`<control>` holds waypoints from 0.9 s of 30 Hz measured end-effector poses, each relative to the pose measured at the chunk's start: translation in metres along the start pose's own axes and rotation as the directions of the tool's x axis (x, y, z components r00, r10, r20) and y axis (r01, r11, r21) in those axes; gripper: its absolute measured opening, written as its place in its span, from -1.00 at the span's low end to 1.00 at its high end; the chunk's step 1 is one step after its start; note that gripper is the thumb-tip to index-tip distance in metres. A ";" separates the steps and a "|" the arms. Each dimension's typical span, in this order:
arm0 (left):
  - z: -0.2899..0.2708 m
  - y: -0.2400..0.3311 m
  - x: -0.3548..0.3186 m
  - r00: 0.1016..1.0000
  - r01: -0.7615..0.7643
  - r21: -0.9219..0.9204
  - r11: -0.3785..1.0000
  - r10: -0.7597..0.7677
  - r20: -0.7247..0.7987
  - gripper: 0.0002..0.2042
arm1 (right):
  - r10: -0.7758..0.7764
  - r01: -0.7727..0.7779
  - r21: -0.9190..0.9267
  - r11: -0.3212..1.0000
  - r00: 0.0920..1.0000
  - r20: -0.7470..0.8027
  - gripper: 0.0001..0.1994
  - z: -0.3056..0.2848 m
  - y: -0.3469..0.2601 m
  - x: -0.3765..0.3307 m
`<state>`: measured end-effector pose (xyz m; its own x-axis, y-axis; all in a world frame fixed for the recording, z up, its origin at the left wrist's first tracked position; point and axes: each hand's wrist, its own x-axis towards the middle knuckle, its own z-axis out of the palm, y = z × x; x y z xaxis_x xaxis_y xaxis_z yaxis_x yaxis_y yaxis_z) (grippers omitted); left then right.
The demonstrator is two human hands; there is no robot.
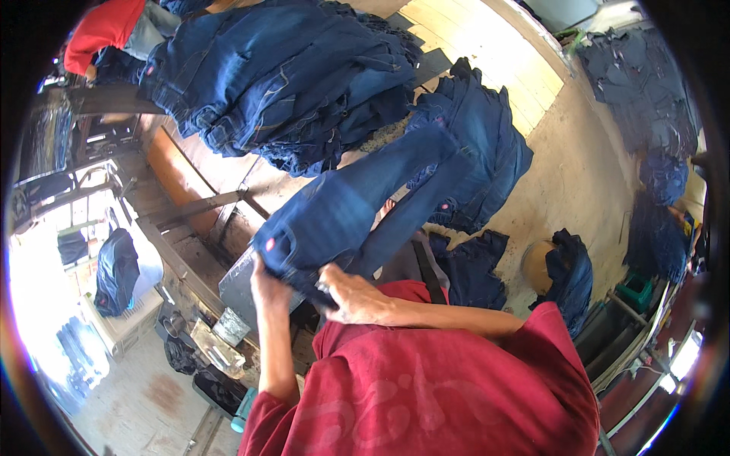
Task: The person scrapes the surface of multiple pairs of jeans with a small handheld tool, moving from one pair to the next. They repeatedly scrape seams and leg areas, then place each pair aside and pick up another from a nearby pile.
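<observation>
A pair of dark blue jeans is stretched out ahead of me, its waistband near my body and its legs reaching away to the upper right. At the waistband's left end, my left hand grips the fabric. My right hand is closed on the waistband's other end, close to my red shirt. A small round reddish tag shows on the jeans near my left hand. The far ends of the legs overlap a heap of jeans, so where they end is hard to make out.
A large pile of jeans lies ahead. More denim lies on the floor at right, beside a round stool with jeans over it. A wooden frame stands to my left. Another person in a red top is at far left.
</observation>
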<state>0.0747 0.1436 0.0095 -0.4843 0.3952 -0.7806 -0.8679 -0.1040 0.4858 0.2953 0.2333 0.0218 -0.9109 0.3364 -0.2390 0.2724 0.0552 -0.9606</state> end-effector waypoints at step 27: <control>0.007 -0.019 -0.013 0.466 -0.632 0.550 -0.547 0.299 0.833 -0.43 | 0.829 0.414 0.875 0.250 0.375 -0.414 -0.66 -0.259 0.156 0.074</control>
<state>0.0982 0.1471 0.0134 -0.3928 0.9131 0.1093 0.8414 0.3088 0.4435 0.3507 0.5104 -0.1088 0.0123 0.5612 -0.8276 -0.5805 -0.6699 -0.4629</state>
